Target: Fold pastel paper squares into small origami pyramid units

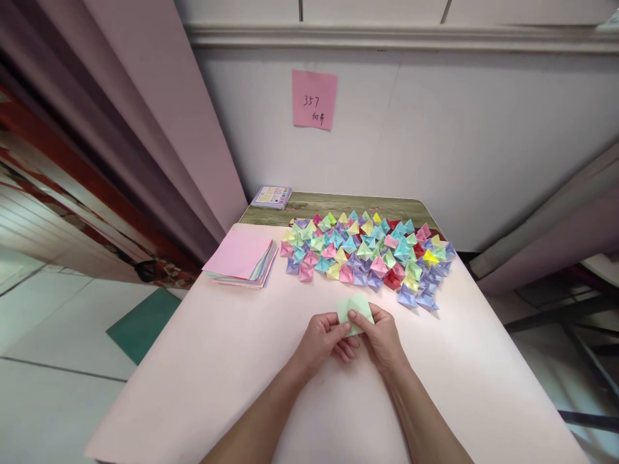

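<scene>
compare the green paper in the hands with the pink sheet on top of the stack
The green paper is held by the left hand and the right hand, while the pink sheet lies on the stack. The green paper looks folded and smaller; the pink sheet looks unfolded and larger. Both are straight-edged paper.

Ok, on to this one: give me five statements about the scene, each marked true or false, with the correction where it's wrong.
1. The left hand and right hand both hold the pale green paper. True.
2. The paper stack lies left of the folded pieces. True.
3. The paper stack's top sheet is dark blue. False: it is pink.
4. The folded pieces are all one colour. False: they come in several, including yellow, red and purple.
5. The pink note on the wall is blank. False: it bears handwriting.
</scene>
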